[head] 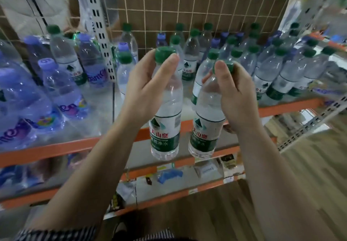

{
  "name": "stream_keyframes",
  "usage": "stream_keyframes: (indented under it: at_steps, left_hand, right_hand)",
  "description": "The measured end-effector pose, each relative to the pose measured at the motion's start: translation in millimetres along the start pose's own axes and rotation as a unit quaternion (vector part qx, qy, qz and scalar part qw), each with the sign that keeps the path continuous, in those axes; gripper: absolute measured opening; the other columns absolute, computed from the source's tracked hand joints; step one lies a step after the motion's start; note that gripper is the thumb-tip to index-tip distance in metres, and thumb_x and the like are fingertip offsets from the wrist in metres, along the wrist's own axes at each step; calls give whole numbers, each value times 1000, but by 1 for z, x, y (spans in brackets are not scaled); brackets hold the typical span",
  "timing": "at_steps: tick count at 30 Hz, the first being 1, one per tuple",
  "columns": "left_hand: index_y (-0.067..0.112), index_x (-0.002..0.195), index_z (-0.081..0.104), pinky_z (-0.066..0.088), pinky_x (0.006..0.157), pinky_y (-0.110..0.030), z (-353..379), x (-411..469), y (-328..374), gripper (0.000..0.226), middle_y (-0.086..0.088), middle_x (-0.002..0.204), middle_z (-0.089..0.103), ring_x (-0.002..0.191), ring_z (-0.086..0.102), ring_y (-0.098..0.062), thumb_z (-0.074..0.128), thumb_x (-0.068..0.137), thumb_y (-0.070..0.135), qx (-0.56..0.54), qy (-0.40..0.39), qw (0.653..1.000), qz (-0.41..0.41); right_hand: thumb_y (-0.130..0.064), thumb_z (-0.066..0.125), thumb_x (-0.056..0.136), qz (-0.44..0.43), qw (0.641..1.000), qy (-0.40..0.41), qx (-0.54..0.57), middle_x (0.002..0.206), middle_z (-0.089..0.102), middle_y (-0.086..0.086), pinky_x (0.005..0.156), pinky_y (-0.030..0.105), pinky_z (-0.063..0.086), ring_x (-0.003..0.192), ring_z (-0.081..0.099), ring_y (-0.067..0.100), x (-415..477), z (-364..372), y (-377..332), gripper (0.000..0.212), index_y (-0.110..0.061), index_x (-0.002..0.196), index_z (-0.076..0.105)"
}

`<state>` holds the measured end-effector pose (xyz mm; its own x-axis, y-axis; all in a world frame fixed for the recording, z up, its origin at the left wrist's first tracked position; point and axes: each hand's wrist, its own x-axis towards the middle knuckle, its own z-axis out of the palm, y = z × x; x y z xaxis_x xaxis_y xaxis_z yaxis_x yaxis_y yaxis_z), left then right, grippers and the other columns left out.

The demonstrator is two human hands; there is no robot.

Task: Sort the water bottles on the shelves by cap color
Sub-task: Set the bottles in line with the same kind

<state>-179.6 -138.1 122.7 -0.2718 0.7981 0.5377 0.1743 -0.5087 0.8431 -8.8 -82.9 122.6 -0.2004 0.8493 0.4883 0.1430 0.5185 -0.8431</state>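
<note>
Broadly, the orange-edged shelf point(281, 107) runs behind and below both grips. Green-capped bottles point(281, 68) crowd beyond the right hand point(236, 98), and purple-capped bottles point(62, 88) sit out past the left hand point(148, 83). Two more bottles hang in front of the shelf: the left hand pinches the left bottle point(165, 128) at the neck, and the right hand's fingers curl round the top of the right bottle point(204, 128). Held so high up, either bottle could slip free, or swing and topple the packed row behind.

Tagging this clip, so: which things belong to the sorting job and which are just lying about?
Job: left hand, right hand, left-hand bottle, right-hand bottle, shelved green-capped bottles, purple-capped bottles.
Lying about: blue packet and white box on the lower shelf; wire grid.
</note>
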Motion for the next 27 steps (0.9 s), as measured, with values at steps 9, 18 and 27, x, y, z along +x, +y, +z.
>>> stream_keyframes:
  at_steps: [9, 18, 27]
  left_hand:
    - [26, 90, 63, 51, 68, -29, 61, -26, -39, 21, -9, 80, 64, 75, 62, -19, 53, 93, 44, 48, 27, 996, -76]
    - [30, 88, 61, 52, 78, -57, 71, 25, -73, 15, -4, 81, 64, 83, 62, -40, 54, 94, 42, 93, 99, 990, -42]
    - [32, 85, 54, 45, 72, -26, 65, 70, -104, 14, 0, 78, 63, 74, 55, -7, 51, 96, 40, 184, 125, 975, -22]
  right_hand:
    - [-52, 48, 93, 74, 997, -16, 26, 89, 70, 11, 85, 53, 52, 85, 68, 27, -16, -58, 61, 52, -2, 97, 62]
    - [-48, 47, 96, 50, 998, -27, 23, 83, 70, 1, 75, 32, 57, 79, 69, 15, 27, -67, 99, 37, -14, 92, 63]
    - [-48, 43, 96, 24, 998, -46, -20, 71, 60, -18, 69, 30, 48, 68, 57, 4, 60, -43, 111, 25, -32, 81, 55]
